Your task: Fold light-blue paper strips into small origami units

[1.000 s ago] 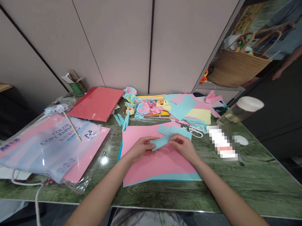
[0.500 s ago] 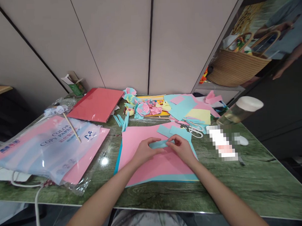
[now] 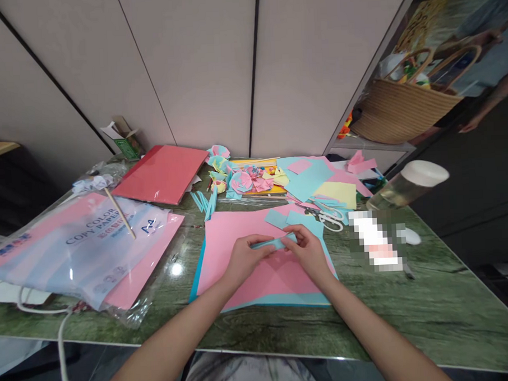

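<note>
Blue strip: I saw it stretched between the two hands, above the middle of the pink sheet; whether it touched that sheet I could not tell.
Left hand: I had this hand clamped on the strip's left end, fingers along the far edge and thumb along the near one.
Right hand: I had this hand pinched on the strip's right end, thumb and fingertips together there, the other fingers curled.
Arms: I saw both forearms come in from the near edge and slant inward, so that the hands faced each other, fingertips near but apart.
Pink sheet: it lay flat on the worktop, blue paper showing beneath its edges.
Blue pieces: I made out cut pieces just beyond the hands, on the sheet's far part.
Scissors: their white handles lay beyond the right hand, to its right.
Paper flowers: I saw these clustered farther back, near the wall.
Paper pack: it lay well to the left of the left hand, a stick across it.
</note>
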### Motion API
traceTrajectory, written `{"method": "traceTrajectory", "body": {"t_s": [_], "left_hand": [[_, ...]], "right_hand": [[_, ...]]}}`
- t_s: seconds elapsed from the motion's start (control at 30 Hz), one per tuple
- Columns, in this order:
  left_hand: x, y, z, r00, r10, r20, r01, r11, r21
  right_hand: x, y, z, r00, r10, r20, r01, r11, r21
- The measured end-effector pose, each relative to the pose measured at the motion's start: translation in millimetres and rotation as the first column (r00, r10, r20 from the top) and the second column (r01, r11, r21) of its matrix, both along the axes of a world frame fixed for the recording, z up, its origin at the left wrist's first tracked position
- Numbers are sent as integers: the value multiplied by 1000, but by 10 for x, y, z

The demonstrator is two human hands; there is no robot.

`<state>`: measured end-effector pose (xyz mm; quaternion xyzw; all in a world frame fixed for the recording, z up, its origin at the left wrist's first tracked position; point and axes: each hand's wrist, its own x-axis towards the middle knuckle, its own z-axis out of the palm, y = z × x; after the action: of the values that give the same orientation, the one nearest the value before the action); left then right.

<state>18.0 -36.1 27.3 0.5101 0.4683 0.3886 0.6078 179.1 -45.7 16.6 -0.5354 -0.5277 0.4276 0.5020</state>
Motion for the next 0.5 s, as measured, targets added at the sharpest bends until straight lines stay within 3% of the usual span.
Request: {"method": "traceTrajectory", "body": {"t_s": [0.5], "left_hand": [[18, 8, -60, 995, 32, 91, -31, 999, -22]], "right_hand": [[-19, -25, 4, 998, -41, 54, 41, 999, -11]]}}
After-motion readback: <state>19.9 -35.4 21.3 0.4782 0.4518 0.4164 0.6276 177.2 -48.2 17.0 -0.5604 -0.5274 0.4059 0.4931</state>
